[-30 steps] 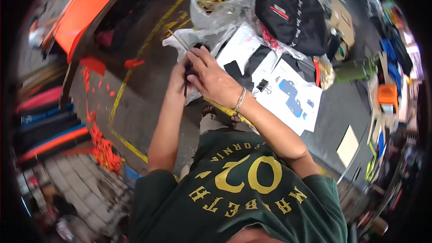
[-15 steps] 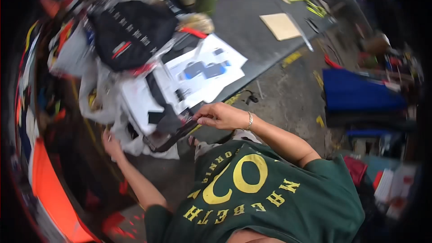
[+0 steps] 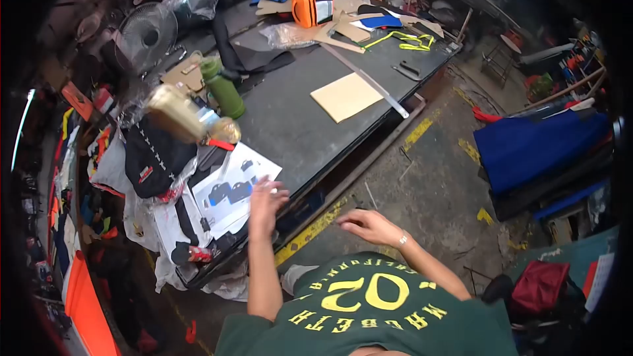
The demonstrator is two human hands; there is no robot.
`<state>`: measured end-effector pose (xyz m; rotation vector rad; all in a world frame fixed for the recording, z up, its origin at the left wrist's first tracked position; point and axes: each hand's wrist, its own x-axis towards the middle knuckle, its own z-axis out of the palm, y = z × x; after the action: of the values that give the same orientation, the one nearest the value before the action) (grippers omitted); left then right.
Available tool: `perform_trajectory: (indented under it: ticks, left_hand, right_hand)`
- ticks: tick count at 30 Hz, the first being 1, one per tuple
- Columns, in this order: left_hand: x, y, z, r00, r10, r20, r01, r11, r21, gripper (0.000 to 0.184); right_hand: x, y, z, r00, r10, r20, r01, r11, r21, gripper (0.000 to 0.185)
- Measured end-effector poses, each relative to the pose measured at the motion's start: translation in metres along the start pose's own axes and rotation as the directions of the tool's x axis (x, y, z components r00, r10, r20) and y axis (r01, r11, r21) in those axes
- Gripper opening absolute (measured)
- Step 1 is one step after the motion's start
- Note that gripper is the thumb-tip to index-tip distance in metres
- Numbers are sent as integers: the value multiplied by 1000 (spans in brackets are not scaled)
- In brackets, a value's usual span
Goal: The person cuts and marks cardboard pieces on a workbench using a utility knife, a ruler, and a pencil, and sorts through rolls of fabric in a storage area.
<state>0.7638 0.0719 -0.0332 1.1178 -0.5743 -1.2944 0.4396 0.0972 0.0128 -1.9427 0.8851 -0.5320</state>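
My left hand (image 3: 266, 207) is raised over the near edge of the dark table, its fingers apart and nothing seen in them. Beside it lies a printed sheet (image 3: 231, 191) with pictures of dark bags. My right hand (image 3: 370, 226) hangs over the floor to the right of the table edge, fingers loosely bent, with nothing visible in it. Left of the sheet sits a black fabric piece (image 3: 155, 158) with white marks and a red label, on clear plastic. A dark strap (image 3: 186, 219) and a red-and-black item (image 3: 192, 253) lie at the near corner.
A green bottle (image 3: 223, 89) and a blurred tan container (image 3: 177, 113) stand behind the sheet. Further along the table (image 3: 290, 122) are a tan board (image 3: 346, 95), a metal ruler (image 3: 369, 82) and an orange bag (image 3: 312, 8). Blue fabric (image 3: 544, 151) lies at right.
The view has lifted and shows more of the table. My left hand has moved from beside the white plastic to the printed sheet. My right hand has moved away from the table corner.
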Motion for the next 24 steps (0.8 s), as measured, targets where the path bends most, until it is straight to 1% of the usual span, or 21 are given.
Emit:
perform_trajectory:
  ticks: [1, 2, 3, 4, 5, 6, 7, 9, 11, 12, 13, 15, 16, 19, 20, 21, 23, 24]
  left_hand:
    - [6, -18, 33, 991, -103, 82, 104, 994, -17, 55]
    - [18, -36, 58, 977, -168, 129, 169, 986, 1, 57]
    - [30, -52, 81, 955, -238, 174, 238, 971, 19, 59]
    - [41, -59, 104, 940, -292, 178, 285, 956, 65, 62]
    - [51, -65, 123, 935, -313, 164, 303, 949, 88, 61]
    - [61, -68, 137, 926, -331, 183, 324, 944, 69, 60]
    - [73, -70, 147, 914, -354, 198, 350, 935, 55, 59]
    - [103, -73, 161, 907, -372, 197, 369, 928, 55, 48]
    - [135, -64, 175, 915, -384, 125, 376, 923, 81, 47]
    - [155, -63, 178, 925, -368, 97, 358, 928, 102, 48]
    - [176, -62, 181, 934, -349, 72, 339, 933, 123, 50]
    - [226, -70, 180, 946, -325, 16, 317, 932, 173, 56]
    - [249, -73, 181, 948, -318, -25, 317, 933, 172, 59]
    - [304, -81, 201, 945, -302, -127, 319, 936, 150, 66]
    - [316, -82, 205, 948, -290, -128, 305, 945, 116, 71]
    - [331, -86, 202, 935, -322, -151, 341, 932, 120, 78]
    - [333, -74, 232, 909, -311, -277, 377, 898, 229, 82]
    - [333, -67, 250, 906, -268, -328, 376, 864, 334, 85]
  right_hand:
    - [-26, 11, -20, 991, 134, -31, -131, 989, 73, 33]
    - [-49, 21, -41, 961, 274, -48, -264, 954, 144, 33]
    - [-69, 38, -56, 947, 312, -77, -295, 940, 172, 32]
    - [-85, 58, -68, 930, 353, -101, -328, 923, 201, 32]
    - [-97, 78, -81, 911, 394, -120, -360, 903, 234, 32]
    - [-103, 99, -90, 908, 393, -147, -344, 897, 277, 31]
    - [-102, 109, -101, 887, 441, -134, -373, 857, 355, 30]
    - [-94, 123, -128, 888, 407, -215, -332, 890, 313, 30]
    - [-77, 148, -146, 874, 414, -254, -324, 887, 329, 30]
    - [-66, 154, -159, 855, 468, -223, -371, 853, 366, 30]
    - [-54, 157, -172, 857, 455, -242, -358, 864, 356, 30]
    - [-27, 169, -198, 855, 429, -290, -333, 885, 327, 29]
    - [-12, 181, -211, 854, 429, -293, -364, 897, 252, 28]
    - [32, 232, -246, 846, 304, -438, -286, 952, 108, 26]
    - [48, 245, -261, 825, 345, -447, -333, 937, 110, 30]
    - [63, 262, -273, 803, 286, -524, -334, 942, 2, 32]
    - [96, 296, -295, 762, 130, -635, -335, 917, -214, 38]
    - [115, 303, -309, 785, 94, -612, -325, 903, -279, 49]
